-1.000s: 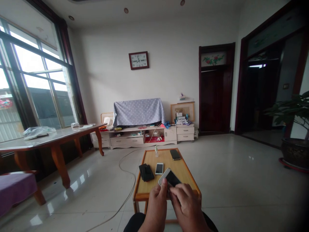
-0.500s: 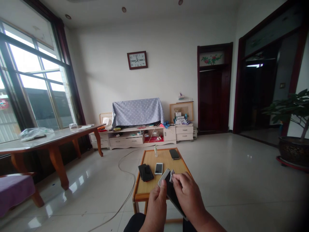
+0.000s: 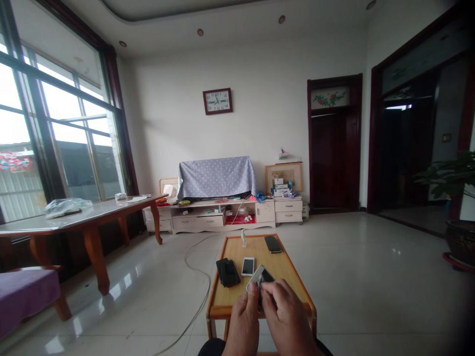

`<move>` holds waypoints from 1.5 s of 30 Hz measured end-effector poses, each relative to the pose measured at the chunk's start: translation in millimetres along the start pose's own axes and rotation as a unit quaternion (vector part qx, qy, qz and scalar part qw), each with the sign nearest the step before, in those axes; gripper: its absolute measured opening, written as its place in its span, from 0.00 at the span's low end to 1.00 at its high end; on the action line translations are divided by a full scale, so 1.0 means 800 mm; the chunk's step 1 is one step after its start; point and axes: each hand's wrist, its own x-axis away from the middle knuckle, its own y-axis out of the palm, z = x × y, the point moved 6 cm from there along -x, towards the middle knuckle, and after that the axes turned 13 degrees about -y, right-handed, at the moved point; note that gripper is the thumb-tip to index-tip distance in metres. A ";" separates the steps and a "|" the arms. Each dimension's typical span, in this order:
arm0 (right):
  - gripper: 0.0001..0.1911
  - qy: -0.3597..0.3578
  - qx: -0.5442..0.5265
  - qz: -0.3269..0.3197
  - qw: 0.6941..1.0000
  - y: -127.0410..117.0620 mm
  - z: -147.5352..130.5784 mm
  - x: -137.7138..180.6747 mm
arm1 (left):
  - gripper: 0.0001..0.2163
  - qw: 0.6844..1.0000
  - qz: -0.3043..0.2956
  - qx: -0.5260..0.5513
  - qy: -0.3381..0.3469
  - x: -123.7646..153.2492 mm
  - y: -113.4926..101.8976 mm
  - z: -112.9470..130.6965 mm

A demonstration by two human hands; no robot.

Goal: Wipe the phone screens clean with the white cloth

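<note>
My left hand (image 3: 245, 314) grips a smartphone (image 3: 266, 272) with a pale edge by its left side, thumb on top. The phone is tilted above the near part of a small wooden table (image 3: 274, 294). My right hand (image 3: 285, 306) pinches a small greyish cloth (image 3: 260, 281) against the phone's screen; the hand hides most of the phone's lower part. Just beyond the hands a white smartphone (image 3: 248, 266) lies on the table. To its left several dark phones (image 3: 227, 273) lie overlapping. A dark phone (image 3: 273, 244) rests at the far right corner.
At the table's far edge stands a small clear spray bottle (image 3: 243, 239). A cable (image 3: 193, 267) runs along the floor to the left. Farther left are a large table (image 3: 85, 220) and a purple-covered seat (image 3: 29, 301). A low cabinet (image 3: 204, 222) lines the back wall.
The cloth in my right hand has moved down and left across the screen, closer to my left thumb. The view has tilted up slightly and turned a little left.
</note>
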 end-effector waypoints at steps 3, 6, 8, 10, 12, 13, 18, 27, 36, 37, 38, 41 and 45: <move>0.10 -0.018 -0.020 -0.004 1.000 0.002 -0.006 0.001 | 0.29 1.000 0.004 -0.017 -0.002 0.003 -0.003 0.003; 0.09 0.010 -0.007 0.026 1.000 -0.006 0.005 -0.006 | 0.28 1.000 -0.013 -0.028 -0.004 0.003 0.001 0.003; 0.09 0.017 -0.002 0.035 0.999 -0.008 0.008 -0.009 | 0.27 0.999 -0.012 -0.030 -0.010 0.002 0.002 0.002; 0.09 0.005 -0.008 0.025 1.000 -0.002 0.003 -0.007 | 0.27 1.000 0.002 -0.027 -0.011 0.001 -0.001 0.001; 0.09 -0.012 -0.022 0.011 1.000 0.004 -0.004 -0.002 | 0.27 1.000 0.014 -0.027 -0.008 0.001 -0.004 -0.001; 0.09 -0.014 -0.027 0.008 0.999 0.006 -0.006 0.000 | 0.27 0.999 0.014 -0.029 -0.006 0.001 -0.006 -0.003; 0.08 0.026 -0.020 0.036 0.999 -0.002 0.009 -0.003 | 0.26 0.999 -0.015 -0.039 -0.003 -0.003 0.000 -0.011; 0.08 0.030 -0.029 0.037 0.998 -0.007 0.014 0.006 | 0.27 0.998 -0.037 -0.042 0.014 -0.002 0.011 0.000; 0.09 0.020 -0.031 0.012 0.999 0.000 0.015 0.018 | 0.25 0.998 -0.058 -0.026 0.026 -0.007 0.017 -0.007; 0.08 0.032 -0.027 0.020 0.999 -0.003 0.020 0.017 | 0.24 0.997 -0.060 -0.036 0.028 -0.007 0.017 -0.008; 0.08 0.049 -0.021 0.032 0.998 -0.006 0.025 0.016 | 0.24 0.997 -0.061 -0.046 0.028 -0.008 0.018 -0.010; 0.08 0.073 -0.006 0.057 0.996 -0.013 0.034 0.014 | 0.24 0.997 -0.057 -0.051 0.028 -0.011 0.019 -0.015; 0.09 0.038 -0.025 0.019 0.999 -0.001 0.020 0.025 | 0.22 0.998 -0.053 0.015 0.014 -0.015 0.018 -0.017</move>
